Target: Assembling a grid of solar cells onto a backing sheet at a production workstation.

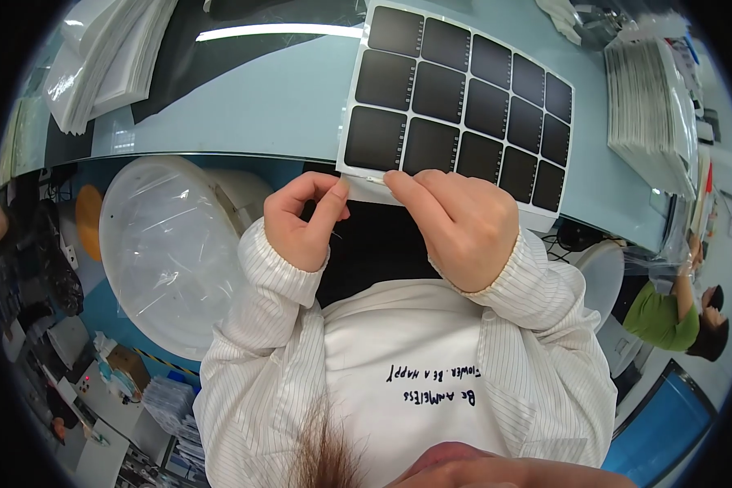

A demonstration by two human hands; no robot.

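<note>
A white sheet (464,93) carries rows of dark rounded squares with small marks along their sides. It lies on the table, its near edge reaching past the table's front. At the near left corner of the sheet, my left hand (303,218) is closed, thumb against index finger; whatever is in that pinch is too small to name. My right hand (464,224) has its fingers bent and pressed together at the sheet's near edge, gripping the white border there. A small whitish strip (372,179) shows between the two hands at that border; its kind is unclear.
The pale blue glass-topped table (244,106) ends just before me. Stacked white sheets (110,61) lie at the far left, and a thick stack (647,110) at the right. A large plastic-lined bin (167,252) stands left, below the table edge. Another person (667,317) sits at the right.
</note>
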